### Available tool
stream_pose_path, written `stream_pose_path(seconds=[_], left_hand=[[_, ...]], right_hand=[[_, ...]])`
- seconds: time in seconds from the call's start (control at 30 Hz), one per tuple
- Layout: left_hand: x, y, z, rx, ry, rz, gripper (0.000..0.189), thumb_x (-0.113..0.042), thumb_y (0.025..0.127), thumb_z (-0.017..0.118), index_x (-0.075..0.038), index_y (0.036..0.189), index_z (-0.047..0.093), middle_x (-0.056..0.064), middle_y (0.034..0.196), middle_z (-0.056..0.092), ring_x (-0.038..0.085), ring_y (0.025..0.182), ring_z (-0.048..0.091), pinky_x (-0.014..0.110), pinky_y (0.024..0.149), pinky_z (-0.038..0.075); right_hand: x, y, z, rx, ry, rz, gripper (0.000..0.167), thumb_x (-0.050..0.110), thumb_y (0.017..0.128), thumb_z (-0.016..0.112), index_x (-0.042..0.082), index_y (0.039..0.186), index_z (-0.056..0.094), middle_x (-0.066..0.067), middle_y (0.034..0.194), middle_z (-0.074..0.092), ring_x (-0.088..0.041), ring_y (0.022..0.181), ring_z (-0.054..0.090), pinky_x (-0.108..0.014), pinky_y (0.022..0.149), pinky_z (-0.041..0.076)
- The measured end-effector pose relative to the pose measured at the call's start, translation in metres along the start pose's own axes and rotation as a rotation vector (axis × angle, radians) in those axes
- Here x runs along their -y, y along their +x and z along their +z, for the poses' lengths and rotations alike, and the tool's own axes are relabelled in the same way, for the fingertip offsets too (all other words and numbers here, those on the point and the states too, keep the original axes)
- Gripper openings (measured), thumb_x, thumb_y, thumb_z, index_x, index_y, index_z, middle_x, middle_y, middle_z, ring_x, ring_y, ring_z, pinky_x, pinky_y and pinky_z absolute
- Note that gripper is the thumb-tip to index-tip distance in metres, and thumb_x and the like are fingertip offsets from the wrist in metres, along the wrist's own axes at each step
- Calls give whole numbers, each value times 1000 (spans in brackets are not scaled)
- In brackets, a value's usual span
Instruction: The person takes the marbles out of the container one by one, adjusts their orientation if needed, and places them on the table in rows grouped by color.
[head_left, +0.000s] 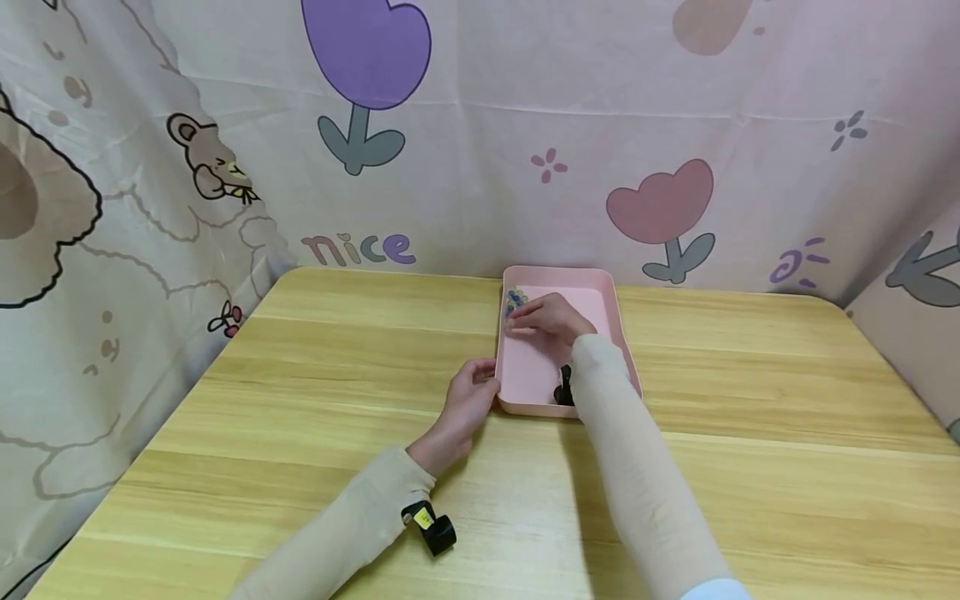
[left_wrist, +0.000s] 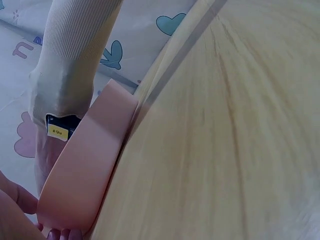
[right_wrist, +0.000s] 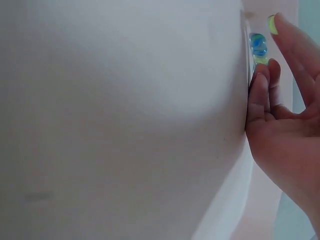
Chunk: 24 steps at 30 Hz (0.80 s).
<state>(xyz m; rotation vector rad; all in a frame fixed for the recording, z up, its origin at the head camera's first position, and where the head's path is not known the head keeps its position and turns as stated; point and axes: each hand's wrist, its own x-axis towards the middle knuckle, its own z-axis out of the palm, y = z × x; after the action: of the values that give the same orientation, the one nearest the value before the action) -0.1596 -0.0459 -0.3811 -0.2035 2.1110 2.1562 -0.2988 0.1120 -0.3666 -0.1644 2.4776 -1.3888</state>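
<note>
A shallow pink tray (head_left: 528, 379) lies on the table. My left hand (head_left: 467, 404) holds its near left corner; the left wrist view shows the fingertips (left_wrist: 65, 234) low on the outer wall and another digit near the rim. Several glass marbles (head_left: 516, 298), blue and yellow-green, sit together by the tray's far left side. Over the tray floor, my right hand (head_left: 551, 317) reaches to them with loosely bent fingers. In the right wrist view its fingertips touch the marbles (right_wrist: 258, 46), and a yellow-green marble (right_wrist: 272, 24) shows beside one fingertip.
The wooden table (head_left: 360, 350) extends on both sides of the tray. A printed curtain (head_left: 480, 167) hangs along its back edge. Small black wrist cameras (head_left: 433, 529) are strapped over the pale sleeves (head_left: 630, 450); the right sleeve crosses the tray's near right corner.
</note>
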Motion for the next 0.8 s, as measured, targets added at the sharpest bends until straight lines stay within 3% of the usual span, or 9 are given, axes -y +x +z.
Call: stream_pose_path(seconds=[0.13,0.37,0.6,0.8], left_hand=[[0,-1,0,-7,8,2,37,5,90,49,7,127,50,19,124,55,30,113,50,35,91,47],[1,-3,1,-5,-7,-8,38,5,91,48,7,128,49,20,126,53,31,115,49,38,94,47],[1,-5,2,-13,-9,11,37,4,91,47,8,128,48,21,126,53,32,116,49,40,98,44],[1,-5,3,-13,-6,10,37,4,92,47,7,129,48,21,127,52,32,115,49,40,100,44]], right_hand=[[-2,-1,-3,-7,83,4,29,14,86,72,0,112,71,-11,115,68,-21,117,52,-32,105,34],[-3,-3,-6,-12,219,35,32,12,89,69,-1,119,67,-11,115,68,-20,104,62,-30,98,43],[11,-8,-13,-20,277,-64,34,11,90,68,-5,119,65,-14,129,60,-23,119,53,-35,105,39],[18,-11,-18,-43,318,-109,35,12,89,70,-4,119,66,-13,124,63,-21,120,52,-35,105,40]])
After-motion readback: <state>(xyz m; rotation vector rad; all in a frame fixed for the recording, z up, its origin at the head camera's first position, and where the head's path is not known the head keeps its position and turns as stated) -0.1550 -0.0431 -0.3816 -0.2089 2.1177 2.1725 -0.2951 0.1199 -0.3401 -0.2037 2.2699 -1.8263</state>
